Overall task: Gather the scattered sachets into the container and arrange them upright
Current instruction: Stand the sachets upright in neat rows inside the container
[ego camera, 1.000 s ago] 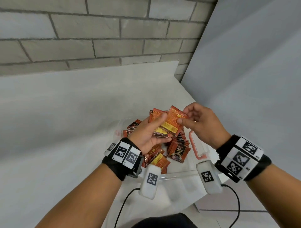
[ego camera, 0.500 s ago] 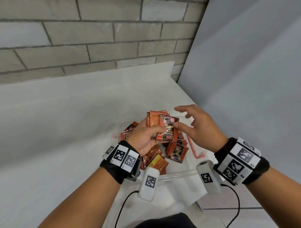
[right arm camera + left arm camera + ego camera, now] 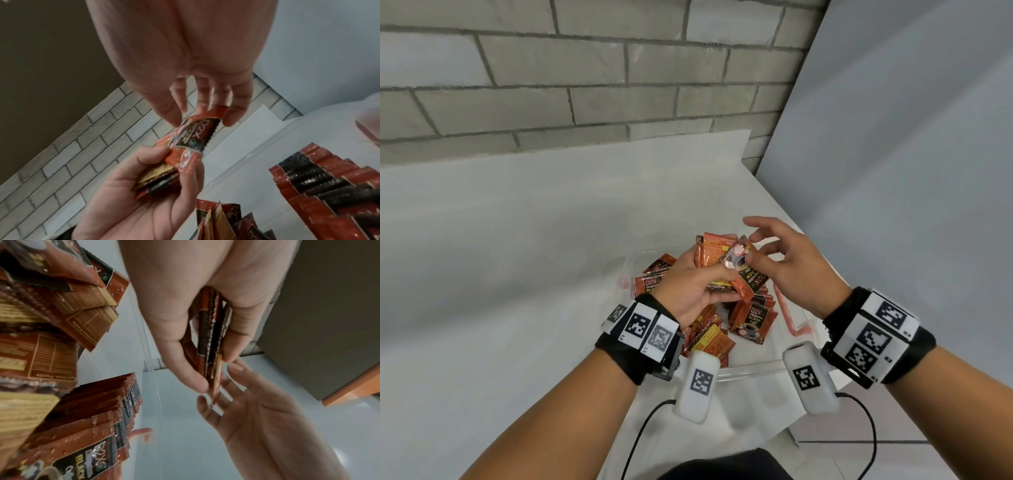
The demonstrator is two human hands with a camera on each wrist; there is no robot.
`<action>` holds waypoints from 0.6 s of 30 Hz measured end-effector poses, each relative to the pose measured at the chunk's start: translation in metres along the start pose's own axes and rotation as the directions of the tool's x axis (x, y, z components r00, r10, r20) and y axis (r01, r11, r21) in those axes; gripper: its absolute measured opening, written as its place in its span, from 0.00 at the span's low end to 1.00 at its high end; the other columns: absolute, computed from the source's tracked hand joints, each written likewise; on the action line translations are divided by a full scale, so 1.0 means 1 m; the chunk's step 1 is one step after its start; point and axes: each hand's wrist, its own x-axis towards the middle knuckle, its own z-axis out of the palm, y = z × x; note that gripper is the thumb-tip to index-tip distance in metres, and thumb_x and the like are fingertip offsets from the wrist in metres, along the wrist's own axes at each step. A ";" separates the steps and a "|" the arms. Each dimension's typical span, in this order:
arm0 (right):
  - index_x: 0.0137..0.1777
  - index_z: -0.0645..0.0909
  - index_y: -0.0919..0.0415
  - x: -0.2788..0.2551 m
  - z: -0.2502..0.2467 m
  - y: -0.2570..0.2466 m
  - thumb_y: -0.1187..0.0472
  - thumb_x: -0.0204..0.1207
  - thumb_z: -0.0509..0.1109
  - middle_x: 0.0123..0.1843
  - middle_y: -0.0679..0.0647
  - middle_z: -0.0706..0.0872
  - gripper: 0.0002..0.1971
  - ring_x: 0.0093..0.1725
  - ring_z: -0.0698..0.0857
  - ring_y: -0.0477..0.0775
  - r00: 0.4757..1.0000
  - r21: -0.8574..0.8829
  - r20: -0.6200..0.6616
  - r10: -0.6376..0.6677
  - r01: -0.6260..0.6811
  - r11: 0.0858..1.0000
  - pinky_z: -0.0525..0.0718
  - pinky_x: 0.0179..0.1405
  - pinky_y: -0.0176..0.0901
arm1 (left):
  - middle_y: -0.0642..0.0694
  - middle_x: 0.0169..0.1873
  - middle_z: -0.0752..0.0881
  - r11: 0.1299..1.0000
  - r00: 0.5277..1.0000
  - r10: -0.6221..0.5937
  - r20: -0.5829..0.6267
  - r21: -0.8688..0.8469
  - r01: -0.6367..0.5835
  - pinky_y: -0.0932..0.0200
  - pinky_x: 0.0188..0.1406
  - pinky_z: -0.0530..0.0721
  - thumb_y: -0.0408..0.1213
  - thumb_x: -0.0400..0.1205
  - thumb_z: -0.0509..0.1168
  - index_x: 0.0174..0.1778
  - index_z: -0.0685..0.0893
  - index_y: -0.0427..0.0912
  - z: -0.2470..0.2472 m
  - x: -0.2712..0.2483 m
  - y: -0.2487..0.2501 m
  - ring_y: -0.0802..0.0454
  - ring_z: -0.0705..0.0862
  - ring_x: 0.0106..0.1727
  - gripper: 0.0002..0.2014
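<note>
My left hand grips a small stack of orange-and-black sachets above the clear container. The front sachet lies tilted across the stack, its print upside down. My right hand pinches the end of that sachet between thumb and fingers, the other fingers spread. In the left wrist view the stack shows edge-on. Inside the container a row of sachets stands upright on the right, while loose sachets lie jumbled on the left.
The container sits near the right front corner of a white table; red latches are on its sides. A brick wall stands behind, a grey panel to the right. Tiled floor shows past the table edge.
The right hand laid a sachet on the left hand's stack and opened. It has now come back and taken that sachet's end, which has tilted. The left hand stayed in place.
</note>
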 end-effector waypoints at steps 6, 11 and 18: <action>0.49 0.76 0.59 -0.007 0.003 0.003 0.67 0.76 0.71 0.41 0.58 0.89 0.07 0.34 0.86 0.54 0.952 0.415 0.057 0.299 -0.295 0.860 0.85 0.32 0.41 | 0.45 0.44 0.90 0.997 0.998 0.061 -0.003 -0.038 -0.061 0.50 0.47 0.88 0.21 0.75 0.67 0.53 0.81 0.44 -0.004 -0.002 0.001 0.49 0.89 0.45 0.17; 0.47 0.78 0.52 -0.003 -0.015 0.007 0.68 0.81 0.64 0.47 0.54 0.86 0.08 0.40 0.84 0.51 0.966 0.311 -0.054 0.252 -0.224 0.924 0.80 0.34 0.43 | 0.46 0.42 0.85 0.995 0.992 0.067 -0.106 -0.071 -0.075 0.52 0.43 0.83 0.39 0.66 0.72 0.49 0.82 0.46 -0.012 -0.001 0.003 0.47 0.83 0.45 0.16; 0.61 0.72 0.49 -0.001 -0.013 0.024 0.66 0.81 0.65 0.44 0.45 0.81 0.13 0.34 0.82 0.39 0.908 -0.468 0.323 0.268 -0.093 0.879 0.75 0.29 0.26 | 0.45 0.46 0.84 0.998 0.987 0.028 -0.161 -0.059 -0.038 0.53 0.43 0.84 0.35 0.74 0.72 0.55 0.81 0.44 -0.019 0.004 0.002 0.45 0.83 0.48 0.14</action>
